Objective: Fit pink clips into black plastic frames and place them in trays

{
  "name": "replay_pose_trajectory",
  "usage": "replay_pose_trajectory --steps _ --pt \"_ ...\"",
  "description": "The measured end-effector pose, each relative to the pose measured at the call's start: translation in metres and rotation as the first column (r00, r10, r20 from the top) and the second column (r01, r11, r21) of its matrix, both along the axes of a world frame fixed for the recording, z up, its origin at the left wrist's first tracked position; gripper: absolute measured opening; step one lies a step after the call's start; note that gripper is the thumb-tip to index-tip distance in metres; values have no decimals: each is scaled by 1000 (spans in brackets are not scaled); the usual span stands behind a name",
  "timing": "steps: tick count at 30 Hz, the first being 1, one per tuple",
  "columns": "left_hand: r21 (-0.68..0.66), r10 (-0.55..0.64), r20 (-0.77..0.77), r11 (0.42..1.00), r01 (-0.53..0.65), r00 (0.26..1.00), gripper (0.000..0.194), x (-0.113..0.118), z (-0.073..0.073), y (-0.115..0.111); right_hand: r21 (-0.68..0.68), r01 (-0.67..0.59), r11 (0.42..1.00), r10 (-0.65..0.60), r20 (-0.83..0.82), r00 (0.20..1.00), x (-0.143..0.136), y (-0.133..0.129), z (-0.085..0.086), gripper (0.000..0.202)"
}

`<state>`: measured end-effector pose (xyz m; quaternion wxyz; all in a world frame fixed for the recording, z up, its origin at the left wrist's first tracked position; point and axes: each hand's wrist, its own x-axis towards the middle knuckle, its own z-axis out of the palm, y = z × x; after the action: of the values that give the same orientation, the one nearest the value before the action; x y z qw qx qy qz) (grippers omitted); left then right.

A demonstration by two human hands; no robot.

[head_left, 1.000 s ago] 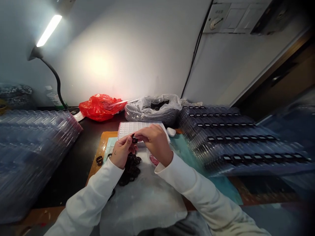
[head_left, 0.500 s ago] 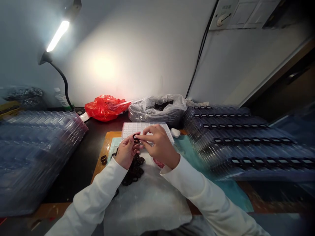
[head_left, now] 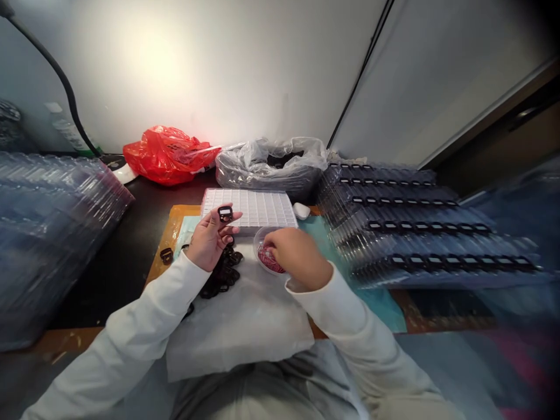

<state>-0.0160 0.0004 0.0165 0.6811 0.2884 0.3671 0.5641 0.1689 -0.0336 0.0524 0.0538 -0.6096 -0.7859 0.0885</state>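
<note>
My left hand [head_left: 207, 240] pinches a small black frame [head_left: 225, 213] between thumb and fingers. The frame is roughly square with a pale window, and it is held up in front of a white gridded tray [head_left: 249, 204]. My right hand [head_left: 294, 252] reaches down into a round clear tub [head_left: 258, 237] of small pinkish-red pieces [head_left: 268, 259]. Its fingers are bent together with the tips among the pieces; whether they grip one is hidden. Below my left hand a heap of black frames [head_left: 221, 279] lies on a whitish sheet [head_left: 245, 332]. One loose black frame [head_left: 167, 255] lies left of it.
Stacked clear plastic trays stand at left [head_left: 52, 233] and, with rows of black frames, at right [head_left: 394, 227]. Behind are a red plastic bag [head_left: 164, 154] and a clear bag [head_left: 245, 166] with dark contents. A small white case [head_left: 301, 210] sits beside the gridded tray.
My right hand has left the black frame and moved down into the tub of red pieces. My left hand still holds the frame, now with its window facing me. The view has tilted down.
</note>
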Motion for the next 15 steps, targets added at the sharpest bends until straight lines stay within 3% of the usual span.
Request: replay_pose_trajectory --steps 3,6,15 --pt "10 -6 -32 1000 6 999 43 0 -4 1 -7 34 999 -34 15 999 -10 2 -25 12" --pt "28 -9 -40 1000 11 999 43 -1 -6 1 9 35 999 -35 -28 999 -13 5 -36 13" --pt "36 -31 3 999 31 1000 47 -1 -6 1 7 34 999 -33 -116 993 -5 4 -27 18"
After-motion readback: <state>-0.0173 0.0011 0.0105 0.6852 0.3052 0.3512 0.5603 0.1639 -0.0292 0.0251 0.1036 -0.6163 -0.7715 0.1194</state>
